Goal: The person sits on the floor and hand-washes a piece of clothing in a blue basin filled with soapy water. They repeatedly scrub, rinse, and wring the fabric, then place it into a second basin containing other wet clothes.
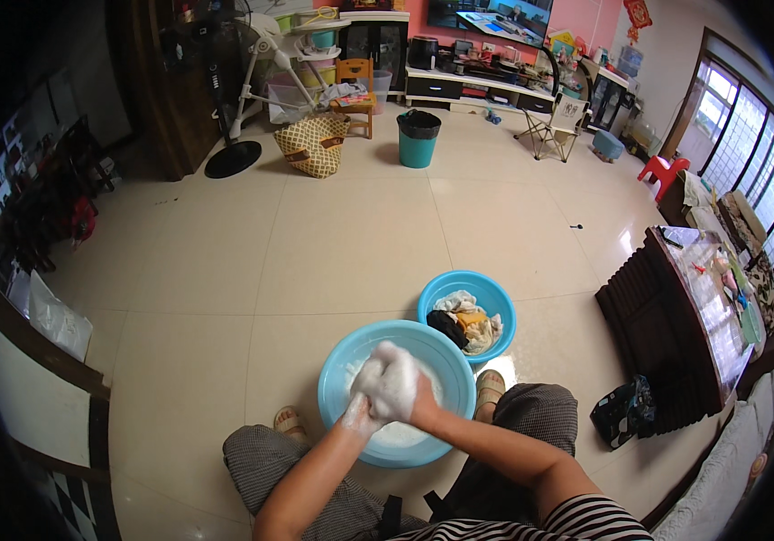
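Both of my hands meet over a large light-blue plastic basin (335,365) on the floor between my feet. A thick mass of white suds (390,379) lies over and between them, hiding most of the fingers. My left hand (362,410) has foam on its wrist and the lower part of the hand. My right hand (423,400) presses against the mass from the other side. Whether a cloth lies inside the foam cannot be seen. Soapy water (397,435) shows in the basin below.
A smaller blue basin (505,308) with white, black and mustard-coloured clothes (471,323) stands just beyond, at right. A dark wooden table (637,331) is on the right, with a black bag (620,412) beside it. Farther off are a teal bin (418,150) and a woven bag (312,145).
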A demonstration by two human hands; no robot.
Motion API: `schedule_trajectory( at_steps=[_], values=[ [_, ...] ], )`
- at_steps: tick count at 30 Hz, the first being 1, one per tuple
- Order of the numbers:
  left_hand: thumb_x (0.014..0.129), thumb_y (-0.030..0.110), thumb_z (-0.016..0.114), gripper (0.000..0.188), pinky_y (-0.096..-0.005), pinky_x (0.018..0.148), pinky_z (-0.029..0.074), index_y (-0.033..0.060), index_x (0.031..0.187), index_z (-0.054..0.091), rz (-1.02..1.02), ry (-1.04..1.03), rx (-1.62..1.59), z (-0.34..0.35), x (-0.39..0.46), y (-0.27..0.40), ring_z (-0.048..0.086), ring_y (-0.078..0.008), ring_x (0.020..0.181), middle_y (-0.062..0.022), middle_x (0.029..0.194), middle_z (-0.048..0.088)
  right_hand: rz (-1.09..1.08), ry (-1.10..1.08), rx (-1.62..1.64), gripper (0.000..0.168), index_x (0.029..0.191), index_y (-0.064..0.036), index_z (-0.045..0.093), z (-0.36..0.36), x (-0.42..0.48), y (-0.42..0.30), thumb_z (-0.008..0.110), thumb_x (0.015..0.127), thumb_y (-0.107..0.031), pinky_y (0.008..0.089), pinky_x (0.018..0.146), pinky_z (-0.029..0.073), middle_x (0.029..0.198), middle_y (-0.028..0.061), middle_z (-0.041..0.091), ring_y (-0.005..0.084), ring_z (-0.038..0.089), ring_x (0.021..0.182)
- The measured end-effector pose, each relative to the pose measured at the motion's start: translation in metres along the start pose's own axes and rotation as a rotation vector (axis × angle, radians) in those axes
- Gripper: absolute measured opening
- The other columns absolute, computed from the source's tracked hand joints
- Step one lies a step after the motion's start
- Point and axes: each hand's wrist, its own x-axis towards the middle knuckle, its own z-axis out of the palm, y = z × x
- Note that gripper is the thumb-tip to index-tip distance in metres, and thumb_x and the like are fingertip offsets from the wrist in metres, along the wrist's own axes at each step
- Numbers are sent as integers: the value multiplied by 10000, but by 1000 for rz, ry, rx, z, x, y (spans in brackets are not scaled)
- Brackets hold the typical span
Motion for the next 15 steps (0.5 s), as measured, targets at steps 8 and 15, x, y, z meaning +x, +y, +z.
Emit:
schedule_trajectory(
  at_steps=[8, 15],
  values=[
    [951, 304, 488, 238, -351, 907, 484, 111, 1079, 541, 55, 191, 11, 36, -19, -4, 569, -195, 1002, -60, 1053, 589, 65, 112, -594, 234, 845, -78, 589, -24, -12, -75, 618, 761, -295, 421, 737, 507, 879, 185, 650, 378, 631, 849],
    [967, 331, 463, 311, -326, 783, 532, 46, 1058, 548, -2, -339, 96, -28, 9, 9, 599, -203, 910, -71, 1004, 606, -206, 170, -505, 302, 884, -37, 636, 9, -33, -54, 644, 735, -299, 427, 750, 511, 922, 200, 638, 382, 621, 880]
  ],
)
